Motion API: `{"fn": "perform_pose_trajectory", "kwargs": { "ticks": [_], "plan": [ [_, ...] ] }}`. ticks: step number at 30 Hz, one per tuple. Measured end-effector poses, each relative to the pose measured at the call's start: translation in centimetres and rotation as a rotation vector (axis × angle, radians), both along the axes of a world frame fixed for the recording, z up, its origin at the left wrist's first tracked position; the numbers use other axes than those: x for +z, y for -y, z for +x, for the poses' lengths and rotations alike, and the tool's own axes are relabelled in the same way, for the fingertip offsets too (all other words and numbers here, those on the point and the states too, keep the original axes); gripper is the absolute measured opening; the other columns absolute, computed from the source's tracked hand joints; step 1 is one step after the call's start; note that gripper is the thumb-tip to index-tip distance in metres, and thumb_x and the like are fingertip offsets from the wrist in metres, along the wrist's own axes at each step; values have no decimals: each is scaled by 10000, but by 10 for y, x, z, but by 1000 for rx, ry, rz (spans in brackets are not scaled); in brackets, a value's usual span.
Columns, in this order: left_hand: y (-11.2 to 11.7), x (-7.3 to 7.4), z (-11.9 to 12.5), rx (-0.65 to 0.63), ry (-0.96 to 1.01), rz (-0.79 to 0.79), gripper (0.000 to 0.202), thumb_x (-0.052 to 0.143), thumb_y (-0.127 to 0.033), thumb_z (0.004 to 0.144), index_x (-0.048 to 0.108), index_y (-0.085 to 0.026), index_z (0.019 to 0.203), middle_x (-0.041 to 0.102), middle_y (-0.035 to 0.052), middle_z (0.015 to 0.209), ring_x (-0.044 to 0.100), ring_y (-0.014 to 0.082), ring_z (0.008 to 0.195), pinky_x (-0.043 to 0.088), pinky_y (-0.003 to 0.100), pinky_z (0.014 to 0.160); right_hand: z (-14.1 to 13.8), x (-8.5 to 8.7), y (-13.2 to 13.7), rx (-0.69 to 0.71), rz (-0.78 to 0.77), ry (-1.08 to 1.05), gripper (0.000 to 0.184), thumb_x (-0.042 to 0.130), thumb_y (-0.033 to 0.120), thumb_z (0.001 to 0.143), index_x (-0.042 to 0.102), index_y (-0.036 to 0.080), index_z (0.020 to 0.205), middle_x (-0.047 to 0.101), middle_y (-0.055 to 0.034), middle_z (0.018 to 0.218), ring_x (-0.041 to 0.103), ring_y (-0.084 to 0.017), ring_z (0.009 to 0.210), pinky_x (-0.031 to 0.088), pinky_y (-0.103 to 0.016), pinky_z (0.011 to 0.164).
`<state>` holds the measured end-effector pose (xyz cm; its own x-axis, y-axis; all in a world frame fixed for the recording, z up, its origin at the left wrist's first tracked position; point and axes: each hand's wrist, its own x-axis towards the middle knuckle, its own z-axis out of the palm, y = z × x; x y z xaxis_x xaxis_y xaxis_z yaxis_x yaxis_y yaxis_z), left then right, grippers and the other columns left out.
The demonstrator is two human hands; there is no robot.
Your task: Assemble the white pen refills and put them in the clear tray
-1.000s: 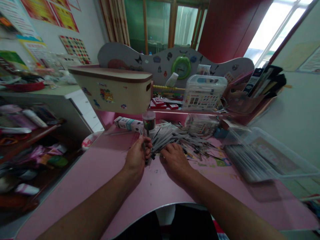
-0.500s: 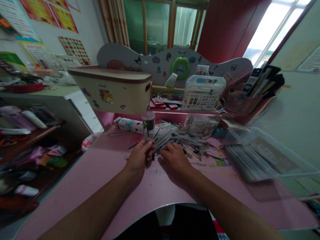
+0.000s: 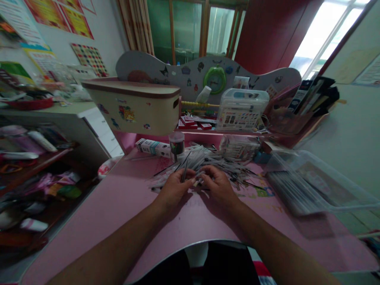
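Note:
A loose heap of slim white and dark sticks, which look like pen refills (image 3: 204, 155), lies spread over the pink desk. At its near edge, my left hand (image 3: 175, 188) is closed round a few of these refills (image 3: 185, 168), their ends pointing up. My right hand (image 3: 218, 188) sits just beside it, thumb and fingers pinched on a thin pale refill (image 3: 199, 174) between the two hands. The refill's exact ends are blurred. Behind my left hand stands a clear round tub (image 3: 177, 143) with dark contents.
A long white box (image 3: 152, 147) lies left of the tub. To the right, a clear plastic bin (image 3: 323, 209) holds a stack of slim grey packs. Above the desk, a shelf carries a cream storage box (image 3: 136, 109), a clear carry case (image 3: 242, 111) and a green clock (image 3: 214, 80).
Both hands have come closer together, the left moving right with its refills. My right hand has lifted from the heap and now pinches a pale refill.

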<state>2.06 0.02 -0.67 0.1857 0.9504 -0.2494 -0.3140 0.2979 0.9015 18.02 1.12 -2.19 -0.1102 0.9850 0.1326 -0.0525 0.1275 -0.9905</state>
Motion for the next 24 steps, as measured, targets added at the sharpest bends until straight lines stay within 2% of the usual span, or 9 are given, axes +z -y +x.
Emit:
{"fn": "perform_pose_trajectory", "kwargs": {
  "ticks": [3, 6, 10, 18, 21, 24],
  "plan": [
    [3, 0, 1, -47, -6, 42, 289, 753, -367, 810, 632, -216, 1025, 626, -14, 869, 542, 77, 612, 332, 169, 480, 1, 6, 0, -21, -112, -136, 242, 720, 403, 811, 657, 224, 961, 646, 3, 847, 600, -134, 666, 527, -254, 579],
    [8, -5, 1, -59, -69, 111, 340, 641, -476, 895, 649, -215, 1113, 641, 3, 872, 465, 75, 561, 298, 190, 462, 8, 11, -6, -84, -138, -238, 316, 758, 447, 769, 649, 226, 968, 648, 19, 817, 565, -113, 608, 503, -238, 547],
    [10, -11, 0, -46, -223, 228, 350, 594, -466, 918, 667, -184, 1111, 636, 28, 825, 549, 135, 666, 409, 230, 559, 17, 12, -15, -153, -66, -263, 348, 787, 470, 727, 647, 200, 898, 679, 6, 741, 542, -106, 620, 445, -210, 569],
    [6, -10, -5, -114, -431, 357, 309, 536, -440, 937, 683, -185, 1032, 637, 27, 791, 518, 135, 611, 393, 247, 541, 17, 13, -14, -175, -61, -280, 378, 782, 491, 730, 637, 205, 931, 695, 2, 747, 543, -109, 618, 436, -220, 583],
    [6, -6, -7, -143, -540, 428, 293, 509, -408, 949, 694, -189, 1011, 663, 37, 802, 551, 151, 638, 417, 260, 569, 17, 14, -12, -107, -101, -224, 357, 784, 472, 730, 649, 204, 925, 670, 3, 753, 546, -114, 630, 451, -225, 573],
    [6, -1, -9, -175, -685, 535, 284, 473, -355, 968, 705, -193, 990, 707, 62, 888, 618, 189, 769, 462, 288, 664, 18, 14, -8, 7, -165, -160, 306, 757, 445, 763, 657, 210, 931, 613, 12, 756, 551, -123, 641, 481, -241, 560]
  ]
}}
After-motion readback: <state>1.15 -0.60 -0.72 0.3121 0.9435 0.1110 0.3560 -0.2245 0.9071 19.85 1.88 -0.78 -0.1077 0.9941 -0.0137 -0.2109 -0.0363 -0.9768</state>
